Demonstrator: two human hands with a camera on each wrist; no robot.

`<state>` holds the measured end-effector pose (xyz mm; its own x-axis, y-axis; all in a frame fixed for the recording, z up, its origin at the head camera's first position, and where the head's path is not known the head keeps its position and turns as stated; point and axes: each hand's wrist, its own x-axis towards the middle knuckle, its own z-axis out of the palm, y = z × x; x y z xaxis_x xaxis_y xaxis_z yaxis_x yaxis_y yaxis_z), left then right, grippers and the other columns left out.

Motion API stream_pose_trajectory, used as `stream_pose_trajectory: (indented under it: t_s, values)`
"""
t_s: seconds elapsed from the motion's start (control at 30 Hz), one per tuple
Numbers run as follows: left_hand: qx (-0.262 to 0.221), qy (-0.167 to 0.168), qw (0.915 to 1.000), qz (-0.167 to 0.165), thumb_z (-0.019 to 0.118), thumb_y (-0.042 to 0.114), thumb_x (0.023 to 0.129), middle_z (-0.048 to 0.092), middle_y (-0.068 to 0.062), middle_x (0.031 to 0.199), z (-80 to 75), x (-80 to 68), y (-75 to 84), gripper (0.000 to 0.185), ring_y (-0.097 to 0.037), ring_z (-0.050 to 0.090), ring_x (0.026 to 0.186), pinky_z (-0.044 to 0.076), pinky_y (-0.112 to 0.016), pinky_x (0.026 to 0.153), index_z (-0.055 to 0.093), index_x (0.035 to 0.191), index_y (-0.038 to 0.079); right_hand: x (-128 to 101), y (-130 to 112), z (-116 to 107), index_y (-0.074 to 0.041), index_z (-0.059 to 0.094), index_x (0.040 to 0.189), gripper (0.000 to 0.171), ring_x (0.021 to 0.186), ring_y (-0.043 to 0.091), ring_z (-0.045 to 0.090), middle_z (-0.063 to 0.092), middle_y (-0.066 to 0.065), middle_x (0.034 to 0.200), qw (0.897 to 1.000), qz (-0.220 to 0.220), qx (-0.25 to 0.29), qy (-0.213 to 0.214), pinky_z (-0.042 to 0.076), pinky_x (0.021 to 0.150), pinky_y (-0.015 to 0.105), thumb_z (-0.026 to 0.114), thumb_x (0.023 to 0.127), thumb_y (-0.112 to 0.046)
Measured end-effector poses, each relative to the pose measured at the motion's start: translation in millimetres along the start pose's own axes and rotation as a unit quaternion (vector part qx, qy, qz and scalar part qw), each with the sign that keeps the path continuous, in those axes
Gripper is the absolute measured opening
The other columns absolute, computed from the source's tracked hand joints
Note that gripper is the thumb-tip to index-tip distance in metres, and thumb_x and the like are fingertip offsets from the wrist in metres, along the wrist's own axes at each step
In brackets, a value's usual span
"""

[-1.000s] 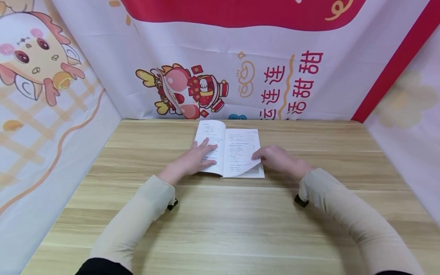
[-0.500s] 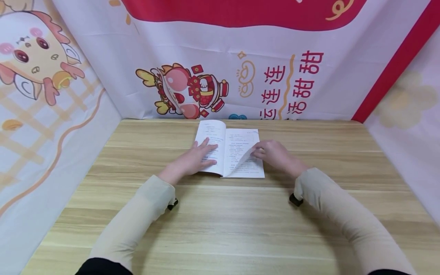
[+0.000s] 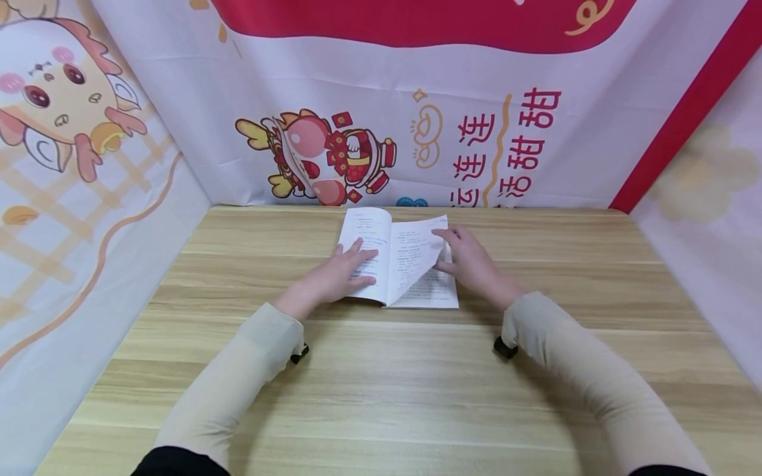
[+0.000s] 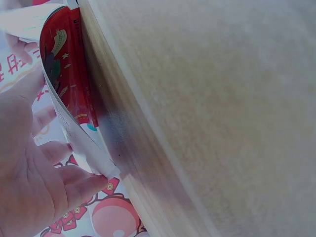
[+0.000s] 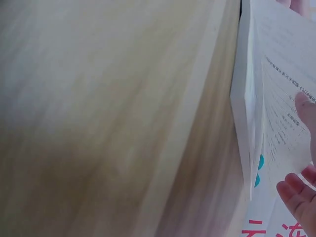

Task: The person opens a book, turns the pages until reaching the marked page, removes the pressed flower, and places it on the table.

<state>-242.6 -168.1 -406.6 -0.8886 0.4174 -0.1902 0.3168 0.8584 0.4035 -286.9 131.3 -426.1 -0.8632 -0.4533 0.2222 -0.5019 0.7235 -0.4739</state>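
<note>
An open book lies near the far edge of the wooden table, with printed text on its white pages. My left hand rests with spread fingers on the left-hand page. Beneath that side, the left wrist view shows a red illustrated cover. At the book's right edge is my right hand, its thumb and index finger apart at a raised page. That page bows upward at its near corner, baring part of the printed page below. In the right wrist view, the book's page block stands beside the fingers.
The wooden table stretches toward me in front of the book. Behind it hangs a white and red printed cloth, with more patterned cloth on the left side. Dark wrist devices sit at both cuffs.
My right hand has moved slightly away from me and left, lifting the page's near corner higher. Its pinching fingers have spread apart. The left hand has stayed in place.
</note>
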Motion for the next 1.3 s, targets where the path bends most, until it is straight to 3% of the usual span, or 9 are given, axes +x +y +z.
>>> stream_pose_trajectory:
  t_s: [0.3, 0.53, 0.63, 0.73, 0.87, 0.97, 1.03, 1.1, 1.3]
  values:
    - [-0.003, 0.003, 1.0, 0.005, 0.058, 0.043, 0.104, 0.006, -0.019, 0.169, 0.8, 3.0, -1.5, 0.067, -0.055, 0.004, 0.15, 0.007, -0.06, 0.122, 0.034, 0.162, 0.018, 4.7, -8.6, 6.1, -0.005, 0.037, 0.156, 0.085, 0.122, 0.039, 0.058, 0.042, 0.023, 0.148, 0.991, 0.05, 0.125, 0.011, 0.054, 0.098, 0.048, 0.082, 0.089, -0.03]
    - [-0.003, 0.003, 1.0, 0.008, 0.058, 0.043, 0.105, 0.006, -0.019, 0.169, -1.0, 3.2, 0.1, 0.067, -0.054, 0.005, 0.15, 0.007, -0.061, 0.122, 0.034, 0.162, 0.018, 7.1, -19.1, 13.7, -0.018, -0.018, 0.162, 0.12, 0.146, 0.038, 0.036, -0.005, 0.012, 0.17, 0.963, 0.134, 0.236, -0.003, 0.032, 0.118, 0.043, 0.079, 0.092, -0.034]
    - [-0.003, 0.003, 1.0, 0.006, 0.057, 0.044, 0.105, 0.006, -0.019, 0.169, -1.2, 2.9, 0.1, 0.067, -0.055, 0.004, 0.15, 0.009, -0.062, 0.121, 0.034, 0.162, 0.018, 8.2, -22.2, 18.1, -0.014, -0.024, 0.159, 0.119, 0.147, 0.036, 0.033, -0.01, 0.013, 0.169, 0.958, 0.148, 0.247, -0.013, 0.026, 0.12, 0.04, 0.075, 0.095, -0.034]
    - [-0.004, 0.003, 1.0, 0.007, 0.057, 0.043, 0.105, 0.006, -0.019, 0.169, -1.6, 2.0, 0.8, 0.066, -0.056, 0.004, 0.149, 0.009, -0.063, 0.121, 0.034, 0.162, 0.018, 8.6, -25.7, 21.9, -0.01, -0.026, 0.158, 0.116, 0.145, 0.037, 0.038, -0.004, 0.019, 0.168, 0.957, 0.148, 0.251, -0.015, 0.031, 0.118, 0.04, 0.072, 0.099, -0.03]
    - [-0.006, 0.006, 0.9999, 0.01, 0.057, 0.043, 0.105, 0.006, -0.02, 0.169, -1.5, 1.8, 1.0, 0.066, -0.056, 0.005, 0.149, 0.01, -0.063, 0.121, 0.035, 0.162, 0.017, 8.6, -29.7, 26.8, -0.005, -0.021, 0.159, 0.108, 0.13, 0.035, 0.054, 0.024, 0.03, 0.162, 0.965, 0.137, 0.222, -0.024, 0.046, 0.108, 0.039, 0.066, 0.102, -0.031]
    - [-0.013, 0.006, 0.9998, 0.011, 0.055, 0.044, 0.106, 0.005, -0.019, 0.169, -1.2, 1.8, 0.2, 0.065, -0.055, 0.005, 0.149, 0.011, -0.064, 0.121, 0.035, 0.162, 0.018, 8.2, -31.9, 29.4, -0.001, -0.012, 0.161, 0.099, 0.141, 0.034, 0.042, 0.021, 0.029, 0.164, 0.974, 0.122, 0.185, -0.04, 0.038, 0.115, 0.039, 0.062, 0.104, -0.033]
    - [-0.02, 0.005, 0.9997, 0.011, 0.052, 0.045, 0.107, 0.005, -0.018, 0.169, -1.0, 1.6, -0.4, 0.063, -0.054, 0.004, 0.15, 0.011, -0.064, 0.12, 0.035, 0.162, 0.018, 8.0, -33.0, 30.5, 0.002, -0.003, 0.161, 0.092, 0.153, 0.029, 0.02, 0.002, 0.02, 0.168, 0.979, 0.11, 0.164, -0.051, 0.021, 0.123, 0.039, 0.06, 0.105, -0.033]
    - [-0.031, 0.005, 0.9994, 0.011, 0.047, 0.044, 0.109, 0.005, -0.017, 0.17, -0.8, 1.5, -1.0, 0.06, -0.051, 0.004, 0.151, 0.01, -0.063, 0.121, 0.035, 0.161, 0.018, 7.7, -34.0, 31.4, 0.001, 0.005, 0.162, 0.085, 0.155, 0.027, 0.009, -0.001, 0.018, 0.168, 0.983, 0.098, 0.145, -0.063, 0.014, 0.124, 0.038, 0.059, 0.106, -0.034]
    - [-0.063, 0.011, 0.9979, 0.008, 0.031, 0.043, 0.112, 0.009, -0.016, 0.17, -1.1, 1.5, -1.5, 0.057, -0.035, 0.007, 0.155, 0.006, -0.052, 0.125, 0.036, 0.161, 0.013, 8.2, -39.2, 33.6, -0.003, 0.018, 0.163, 0.075, 0.154, 0.027, 0.016, 0.008, 0.016, 0.168, 0.985, 0.083, 0.126, -0.081, 0.019, 0.123, 0.04, 0.058, 0.106, -0.035]
